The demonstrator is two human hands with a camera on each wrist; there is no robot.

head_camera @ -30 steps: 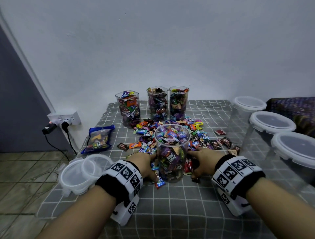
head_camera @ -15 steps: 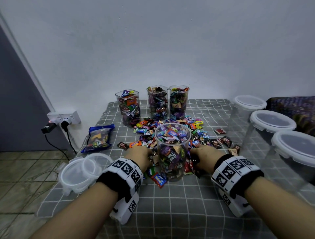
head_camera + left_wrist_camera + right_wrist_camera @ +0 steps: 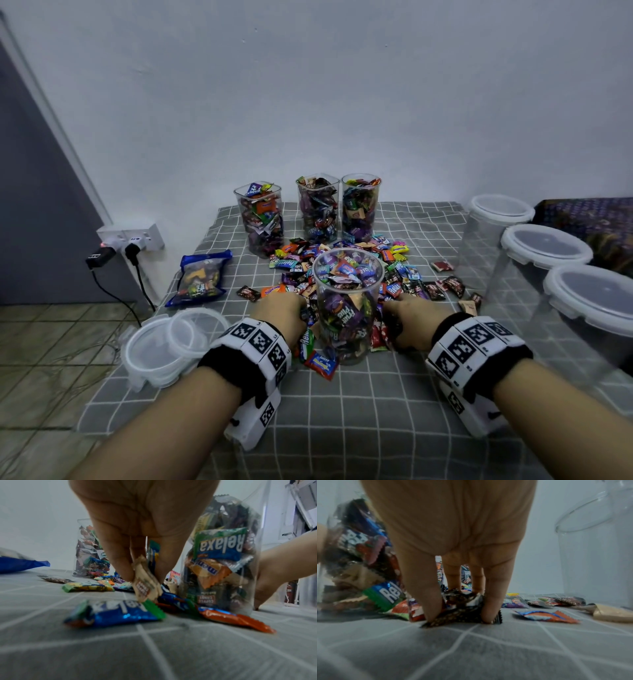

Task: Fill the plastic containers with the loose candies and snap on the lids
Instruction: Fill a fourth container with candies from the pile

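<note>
A clear round container (image 3: 346,305), nearly full of wrapped candies, stands on the checked cloth between my hands. Loose candies (image 3: 394,270) lie scattered behind and around it. My left hand (image 3: 281,313) is just left of the container; in the left wrist view its fingers (image 3: 120,566) pinch a beige candy (image 3: 145,586) lifted off the cloth. My right hand (image 3: 409,317) is just right of the container; in the right wrist view its fingers (image 3: 429,599) close round dark candies (image 3: 460,608) on the cloth.
Three filled open containers (image 3: 320,209) stand at the back. Three empty lidded containers (image 3: 544,260) line the right side. Loose clear lids (image 3: 171,346) lie at the left edge beside a blue candy bag (image 3: 202,274). A wall socket (image 3: 130,238) with plugs is at far left.
Both hands have shifted forward along the container's sides and gathered candies from the cloth. The left hand has lifted a beige candy. The container has not moved.
</note>
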